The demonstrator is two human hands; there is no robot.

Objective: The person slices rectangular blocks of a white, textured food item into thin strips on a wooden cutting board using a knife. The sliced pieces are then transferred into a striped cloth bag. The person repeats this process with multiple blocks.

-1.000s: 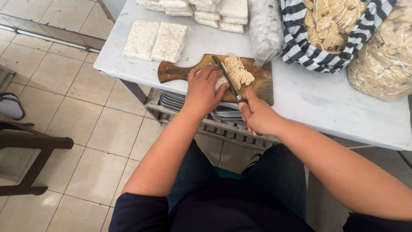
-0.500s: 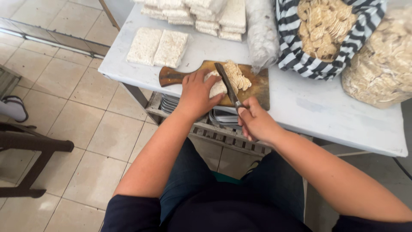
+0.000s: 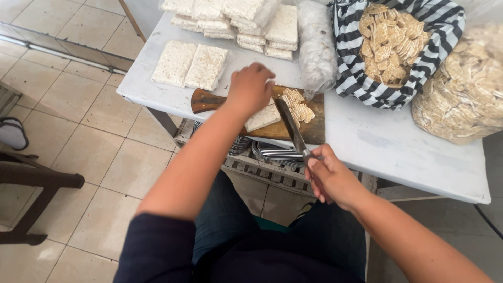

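Left hand (image 3: 251, 88): it is resting on the pale block (image 3: 263, 117) with fingers bent, pressing it down on the cutting board; it is not closing around it.
Right hand (image 3: 331, 177): it is gripping the handle of the knife (image 3: 292, 128), fingers closed tight around it, at the near edge of the table.
Knife: the blade is lying across the board, its tip touching the block just beside the cut slices (image 3: 298, 106).
Pale block: it is lying flat on the wooden cutting board (image 3: 314, 128), near the board's middle.
Slices: they are leaning in a small row at the right of the block.
Table (image 3: 367, 141): it is carrying two flat white cakes (image 3: 189, 65), stacked packs (image 3: 246, 18), a striped cloth basket (image 3: 398, 47) with chips, and a clear bag (image 3: 466, 89).
Under the table: a crate with metal plates (image 3: 272, 153) is standing.
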